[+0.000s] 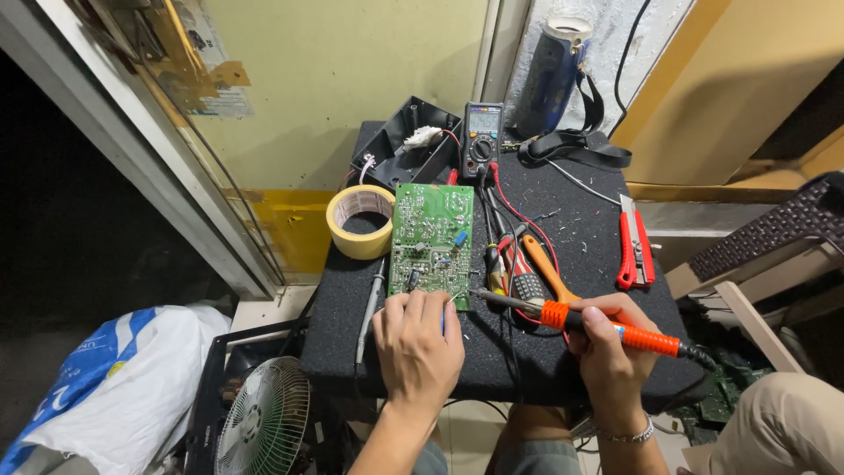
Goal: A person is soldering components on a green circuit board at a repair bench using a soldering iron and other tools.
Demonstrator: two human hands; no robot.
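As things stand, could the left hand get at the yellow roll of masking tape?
Probably yes: the left hand lies by the green circuit board, and the yellow roll of masking tape sits unobstructed left of it.

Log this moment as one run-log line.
left hand: at near edge of green circuit board | right hand: holds orange soldering iron, tip beside board | surface: black mat

A green circuit board [431,246] lies flat on the black mat, solder side up. From four o'clock, an orange-handled soldering iron [580,318] points its tip at the board's near edge.
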